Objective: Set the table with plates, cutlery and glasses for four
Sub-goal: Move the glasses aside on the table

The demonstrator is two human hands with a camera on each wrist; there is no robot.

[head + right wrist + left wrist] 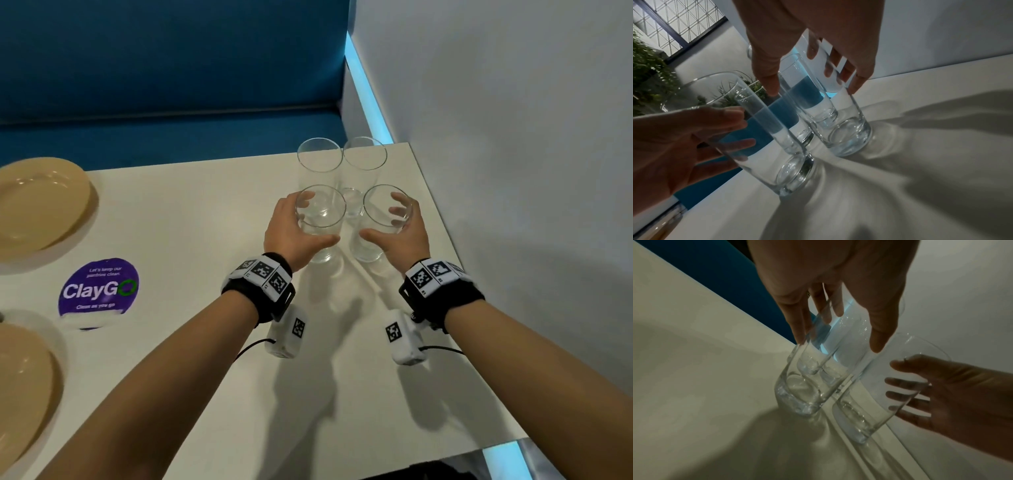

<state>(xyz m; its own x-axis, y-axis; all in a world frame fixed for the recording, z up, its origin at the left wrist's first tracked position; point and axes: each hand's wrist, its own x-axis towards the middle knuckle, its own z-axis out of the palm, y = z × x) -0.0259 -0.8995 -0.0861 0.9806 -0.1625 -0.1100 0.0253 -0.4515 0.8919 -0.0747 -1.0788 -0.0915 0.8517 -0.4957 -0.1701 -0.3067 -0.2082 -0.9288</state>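
Two near glasses of four clustered at the table corner are clasped, one per curled hand, presumably for carrying to place settings.

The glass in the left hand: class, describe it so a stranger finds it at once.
Find the white table corner by the wall, where four clear glasses cluster. The glass is in the nearer pair, on the left; alone, the left hand wraps it.
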